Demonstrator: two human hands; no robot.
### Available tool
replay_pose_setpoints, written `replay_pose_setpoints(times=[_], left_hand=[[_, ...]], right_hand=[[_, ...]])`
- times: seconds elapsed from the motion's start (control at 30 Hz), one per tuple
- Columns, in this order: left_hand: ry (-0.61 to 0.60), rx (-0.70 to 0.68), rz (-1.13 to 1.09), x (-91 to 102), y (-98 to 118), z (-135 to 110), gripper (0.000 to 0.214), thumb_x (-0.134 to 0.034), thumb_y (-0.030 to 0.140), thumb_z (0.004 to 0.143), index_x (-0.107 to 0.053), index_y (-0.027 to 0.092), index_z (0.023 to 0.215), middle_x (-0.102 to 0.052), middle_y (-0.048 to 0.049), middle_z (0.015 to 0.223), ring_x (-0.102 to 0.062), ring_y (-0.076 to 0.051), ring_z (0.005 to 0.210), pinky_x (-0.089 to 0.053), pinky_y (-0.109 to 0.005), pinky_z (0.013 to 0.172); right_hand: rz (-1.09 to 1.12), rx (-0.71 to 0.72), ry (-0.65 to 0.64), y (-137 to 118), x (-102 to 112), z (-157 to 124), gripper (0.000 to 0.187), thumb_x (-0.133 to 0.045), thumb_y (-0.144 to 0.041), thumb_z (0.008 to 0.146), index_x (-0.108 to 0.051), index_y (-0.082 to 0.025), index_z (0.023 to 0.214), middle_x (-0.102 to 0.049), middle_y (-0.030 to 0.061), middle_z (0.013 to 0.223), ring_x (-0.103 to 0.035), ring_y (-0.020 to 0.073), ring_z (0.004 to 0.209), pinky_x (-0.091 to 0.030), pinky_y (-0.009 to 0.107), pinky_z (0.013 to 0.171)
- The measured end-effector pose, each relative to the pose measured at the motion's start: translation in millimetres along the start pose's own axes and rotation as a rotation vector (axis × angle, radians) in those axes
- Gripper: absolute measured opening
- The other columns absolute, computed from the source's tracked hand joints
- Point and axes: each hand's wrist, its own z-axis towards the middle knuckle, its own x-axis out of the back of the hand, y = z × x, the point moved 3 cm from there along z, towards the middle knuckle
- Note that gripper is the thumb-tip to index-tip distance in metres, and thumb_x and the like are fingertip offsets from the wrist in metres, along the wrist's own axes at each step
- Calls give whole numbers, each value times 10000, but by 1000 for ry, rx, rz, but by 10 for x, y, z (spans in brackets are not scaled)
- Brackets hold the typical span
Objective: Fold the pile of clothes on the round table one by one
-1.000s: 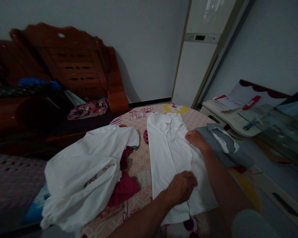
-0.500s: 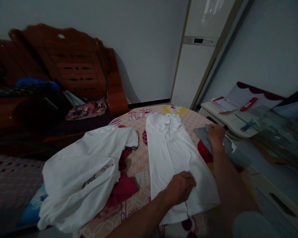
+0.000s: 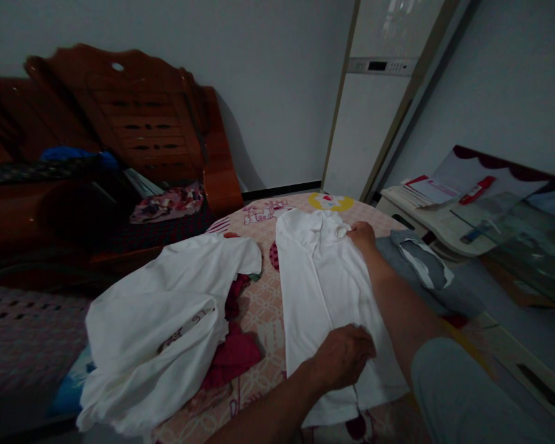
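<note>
A white shirt (image 3: 308,296) lies lengthwise on the round table, folded narrow, its collar end away from me. My left hand (image 3: 345,357) is closed on the shirt's lower half, fingers curled down into the cloth; the fingertips are partly hidden. At the far right corner by the collar, my right hand (image 3: 361,235) pinches the shirt's edge. A grey garment (image 3: 398,259) with a pale-edged opening lies right of my right forearm. To the left, another white shirt (image 3: 152,314) with a dark print is heaped loosely over dark red cloth (image 3: 235,357).
The patterned tablecloth (image 3: 263,302) shows between the shirts. A wooden sofa (image 3: 143,123) holding clothes stands behind left, and a tall air conditioner (image 3: 367,117) stands at the back. Papers (image 3: 437,191) and a red object (image 3: 478,190) rest on a side cabinet, right.
My right hand has let go of the grey garment and moved left to the white shirt's collar end. My left hand remains at the shirt's lower half. The view has shifted slightly.
</note>
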Motion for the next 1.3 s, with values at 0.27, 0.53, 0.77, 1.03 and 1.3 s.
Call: replay_pose_setpoints(times=[0.27,0.53,0.77,1.03,1.3], left_hand=[[-1,15,11,2,-1,8,230,-457,141,921,-682,168,964,-696,-58,1055,-629,-170,984,-484,-279,927],[-11,7,18,5,0,20,219,-467,132,901,-677,175,946,-701,-49,1026,-627,-174,993,-486,-284,918],[51,-22,4,-29,-32,-32,383,-464,52,811,-682,179,1099,-676,-57,1172,-611,-171,1085,-479,-288,977],[-64,-79,195,-51,61,19,238,-573,179,864,-666,173,1083,-673,-84,1114,-603,-206,1038,-468,-336,941],[-70,-142,403,-112,222,101,236,-419,192,966,-638,147,889,-669,-72,860,-613,-187,870,-461,-325,849]], right_hand=[[-248,-51,53,46,123,-120,245,-583,-213,803,-726,-127,982,-723,158,1000,-659,261,952,-481,328,816],[-197,153,-213,-227,30,-656,155,-638,-277,789,-713,-146,827,-728,135,963,-651,257,984,-459,315,853],[52,42,-287,-254,54,-654,205,-540,-113,785,-717,-117,888,-724,63,728,-674,152,674,-517,231,638],[659,-120,-81,436,689,-1177,240,-564,-259,755,-698,-124,902,-704,40,629,-628,126,505,-505,209,475],[538,-161,58,928,851,-1920,350,-570,-422,703,-709,-129,836,-693,57,587,-620,171,479,-500,266,470]])
